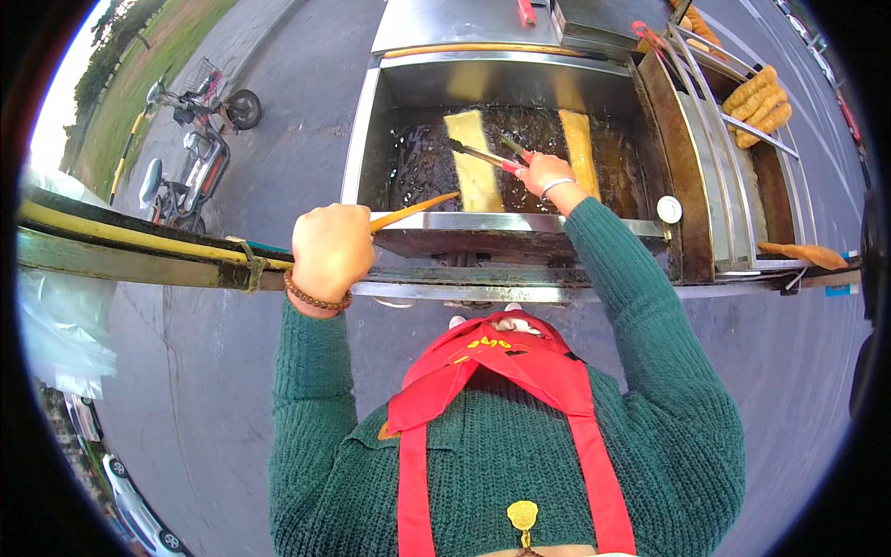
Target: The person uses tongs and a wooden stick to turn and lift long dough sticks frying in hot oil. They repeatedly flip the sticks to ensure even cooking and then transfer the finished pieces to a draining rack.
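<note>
A rectangular steel fryer (358, 143) of dark oil stands before me. In the oil lie a pale yellow dough strip (473, 132) and, to its right, a narrower golden strip (576, 132). My left hand (330, 240), at the front left corner, grips a wooden stick (418, 210). The stick's tip reaches over the rim to the pale strip's left edge; whether they touch I cannot tell. My right hand (548, 174) is above the oil between the strips, closed around red-handled metal tongs (484, 154). The tongs' arms are spread, one crossing over the pale strip, with nothing between them.
Right of the fryer, a metal rack (738, 198) bears several fried dough sticks (755, 104); another fried stick (804, 255) lies at its front. Behind is a steel worktop (459, 24). Plastic bags (62, 320) hang from the left rail (139, 244). A scooter (202, 160) stands beyond.
</note>
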Tool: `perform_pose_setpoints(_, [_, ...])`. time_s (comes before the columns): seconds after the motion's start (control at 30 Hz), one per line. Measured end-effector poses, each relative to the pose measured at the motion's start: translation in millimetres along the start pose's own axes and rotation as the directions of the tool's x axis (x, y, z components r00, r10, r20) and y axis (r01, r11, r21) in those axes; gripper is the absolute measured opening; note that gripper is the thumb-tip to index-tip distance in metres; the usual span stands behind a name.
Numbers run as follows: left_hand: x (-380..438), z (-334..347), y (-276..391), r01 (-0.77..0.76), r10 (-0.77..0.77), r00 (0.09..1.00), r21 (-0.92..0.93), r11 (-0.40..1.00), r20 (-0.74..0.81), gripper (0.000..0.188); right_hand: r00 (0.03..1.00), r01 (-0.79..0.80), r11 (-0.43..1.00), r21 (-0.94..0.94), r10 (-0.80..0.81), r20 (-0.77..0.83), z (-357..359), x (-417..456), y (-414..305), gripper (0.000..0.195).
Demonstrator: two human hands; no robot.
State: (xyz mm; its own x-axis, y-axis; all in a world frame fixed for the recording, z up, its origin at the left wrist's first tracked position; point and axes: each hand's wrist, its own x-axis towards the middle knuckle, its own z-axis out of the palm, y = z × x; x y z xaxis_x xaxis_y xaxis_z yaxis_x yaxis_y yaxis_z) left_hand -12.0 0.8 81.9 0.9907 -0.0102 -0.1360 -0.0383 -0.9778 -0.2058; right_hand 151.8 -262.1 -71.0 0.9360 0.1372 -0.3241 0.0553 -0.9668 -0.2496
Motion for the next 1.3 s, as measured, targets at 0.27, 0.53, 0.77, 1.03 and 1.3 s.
perform_pose_setpoints(0.27, [2,38,-23,0.221,-0.225,0.974,-0.214,0.951,0.005,0.016,0.993,0.116,0.969,-0.217,-0.109,0.046,-7,-48,14,0.040])
perform_pose_setpoints(0.53, [39,52,-11,0.287,-0.288,0.957,-0.244,0.926,0.032,0.019,0.995,0.094,0.958,-0.272,-0.099,-0.002,9,-42,7,0.031])
perform_pose_setpoints(0.77, [49,16,6,0.232,-0.243,0.969,-0.203,0.951,-0.035,0.016,0.992,0.035,0.985,-0.167,-0.014,0.127,-14,-32,58,0.037])
perform_pose_setpoints(1.03, [51,4,40,0.043,-0.099,0.977,-0.279,0.959,-0.191,0.017,0.987,-0.155,0.978,-0.136,0.148,-0.062,-41,-46,112,0.037])
perform_pose_setpoints(1.3, [67,49,76,-0.137,0.087,0.981,-0.298,0.945,-0.175,0.016,0.913,-0.404,0.897,-0.178,0.382,-0.142,-40,-39,147,0.045])
